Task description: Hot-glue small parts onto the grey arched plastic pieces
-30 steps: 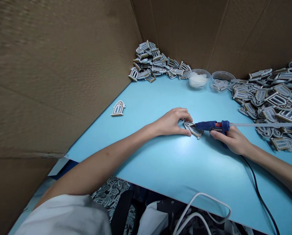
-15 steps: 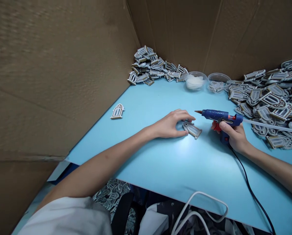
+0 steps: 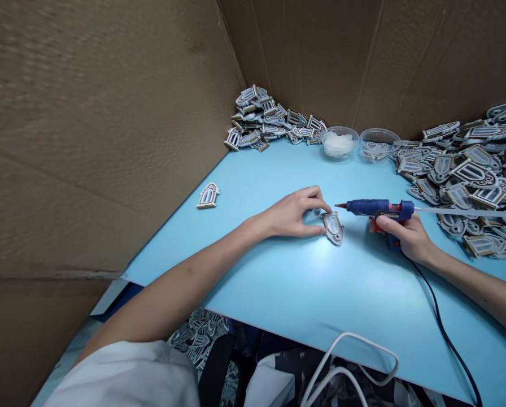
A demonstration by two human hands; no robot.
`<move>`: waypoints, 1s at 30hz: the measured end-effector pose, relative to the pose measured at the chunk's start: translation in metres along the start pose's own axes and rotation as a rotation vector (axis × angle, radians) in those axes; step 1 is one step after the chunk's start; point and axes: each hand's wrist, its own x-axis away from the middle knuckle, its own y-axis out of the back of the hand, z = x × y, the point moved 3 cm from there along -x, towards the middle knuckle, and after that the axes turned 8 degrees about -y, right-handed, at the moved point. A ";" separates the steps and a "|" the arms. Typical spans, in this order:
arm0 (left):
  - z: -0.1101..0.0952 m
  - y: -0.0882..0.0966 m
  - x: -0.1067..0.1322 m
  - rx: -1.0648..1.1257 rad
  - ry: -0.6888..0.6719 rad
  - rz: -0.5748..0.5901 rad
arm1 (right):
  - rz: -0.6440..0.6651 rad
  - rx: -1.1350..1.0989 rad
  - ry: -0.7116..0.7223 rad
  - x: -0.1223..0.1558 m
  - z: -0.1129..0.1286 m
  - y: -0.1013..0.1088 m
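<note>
Closed around a hot glue gun (image 3: 374,207), the right hand (image 3: 408,237) holds the nozzle at 12 o'clock from an arched window piece (image 3: 333,228), pinched narrowly by the left hand (image 3: 291,213); any slip could bring the hot tip against those fingers.

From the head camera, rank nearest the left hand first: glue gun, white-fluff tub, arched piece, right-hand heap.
1. Arched grey-and-gold piece, at left hand's fingertips.
2. Blue glue gun, just right.
3. Clear tub of white fluff, behind.
4. Large heap of arched pieces, far right.
</note>
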 end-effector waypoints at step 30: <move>0.007 -0.007 0.000 0.068 0.024 -0.026 | 0.174 0.338 0.077 0.003 0.015 -0.011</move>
